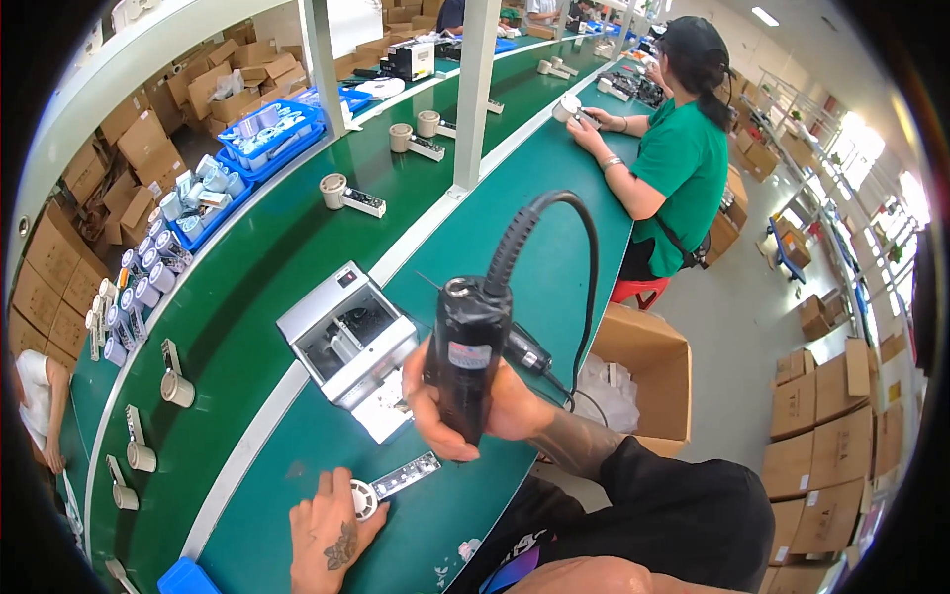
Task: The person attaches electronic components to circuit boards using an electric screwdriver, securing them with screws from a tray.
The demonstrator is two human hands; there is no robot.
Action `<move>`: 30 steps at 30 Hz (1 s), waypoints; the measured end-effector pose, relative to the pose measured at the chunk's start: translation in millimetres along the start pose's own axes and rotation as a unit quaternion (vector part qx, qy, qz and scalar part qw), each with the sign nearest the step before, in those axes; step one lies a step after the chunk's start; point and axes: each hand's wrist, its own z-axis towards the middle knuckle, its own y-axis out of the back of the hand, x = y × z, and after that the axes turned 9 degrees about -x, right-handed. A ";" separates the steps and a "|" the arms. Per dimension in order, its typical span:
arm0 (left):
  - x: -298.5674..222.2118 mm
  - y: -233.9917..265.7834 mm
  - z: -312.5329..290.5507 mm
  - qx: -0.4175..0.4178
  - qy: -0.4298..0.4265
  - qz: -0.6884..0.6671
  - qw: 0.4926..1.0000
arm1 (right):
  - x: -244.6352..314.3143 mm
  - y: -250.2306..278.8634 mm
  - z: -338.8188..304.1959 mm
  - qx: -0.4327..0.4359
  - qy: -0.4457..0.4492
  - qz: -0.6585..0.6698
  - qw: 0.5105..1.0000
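Observation:
In my right hand [473, 401] I hold a black corded electric screwdriver [465, 346] upright, fingers wrapped round its body. Its cable rises from the top and loops over to the right; its lower end is hidden. My left hand [332, 530] grips the round head of a white handheld device [365, 499] on the bench. The device's narrow handle [408, 474] points up and right, its inner parts exposed, below the screwdriver. Just behind my right hand stands a grey metal screw feeder [348, 335] with a black switch and an open well.
A second black power tool [529, 348] lies behind the screwdriver. Beyond a white rail, a green conveyor [267, 287] carries several similar devices. Blue bins [267, 139] line its far side. At right are an open carton [643, 381] and a seated co-worker [683, 148] in green.

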 end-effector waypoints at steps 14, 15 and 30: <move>8.3 -28.6 6.6 0.047 0.008 -0.055 0.997 | -30.7 37.7 19.4 0.022 -0.015 0.204 0.979; 8.9 -27.9 8.0 0.062 0.014 -0.048 0.997 | -32.0 38.9 20.2 0.018 -0.017 0.203 0.979; 7.1 -33.4 16.8 0.075 0.028 -0.043 0.996 | -28.5 42.6 20.0 -0.033 -0.067 0.201 0.977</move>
